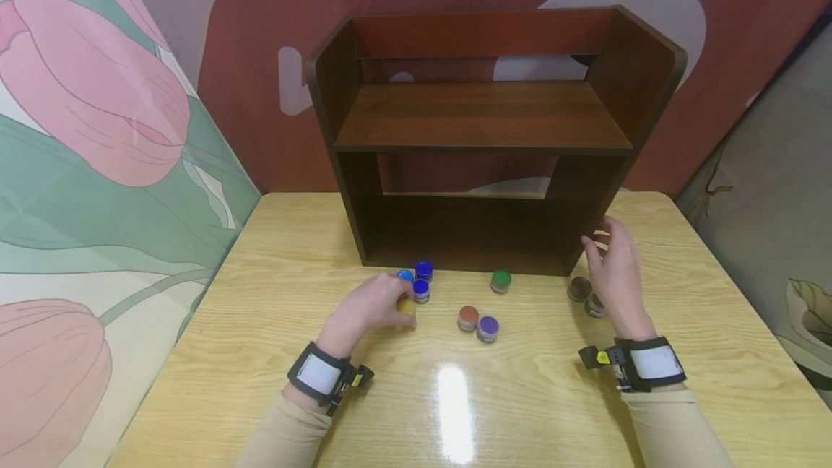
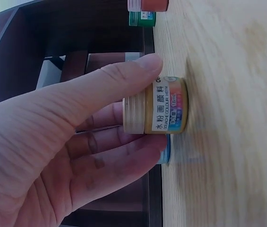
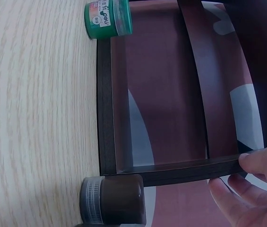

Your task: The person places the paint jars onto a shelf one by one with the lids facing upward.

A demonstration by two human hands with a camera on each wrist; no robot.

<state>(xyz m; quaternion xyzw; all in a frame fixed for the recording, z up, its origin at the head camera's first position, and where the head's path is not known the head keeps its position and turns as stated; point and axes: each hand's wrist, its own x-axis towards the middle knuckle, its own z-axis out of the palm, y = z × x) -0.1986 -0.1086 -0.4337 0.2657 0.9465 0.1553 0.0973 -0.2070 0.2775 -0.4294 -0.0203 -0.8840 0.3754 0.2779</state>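
My left hand (image 1: 373, 305) pinches a small yellow gouache paint jar (image 2: 166, 105) between thumb and fingers, close to the tabletop. Just beyond it sit a light blue jar (image 1: 406, 276) and two dark blue jars (image 1: 421, 290). My right hand (image 1: 617, 273) grips the right side panel of a dark brown wooden shelf (image 3: 190, 171); the thumb is at its front edge, the fingers at its outer face. Below that hand are a dark brown jar (image 3: 121, 199) and another dark jar (image 1: 594, 305), partly covered by the hand.
A green jar (image 1: 500, 281) stands at the shelf's front edge. Nearer me, a reddish-brown jar (image 1: 468, 318) and a purple jar (image 1: 488, 328) sit side by side on the wooden table (image 1: 273, 251). The two-tier shelf stands at the back, before a patterned cloth wall (image 1: 253, 35).
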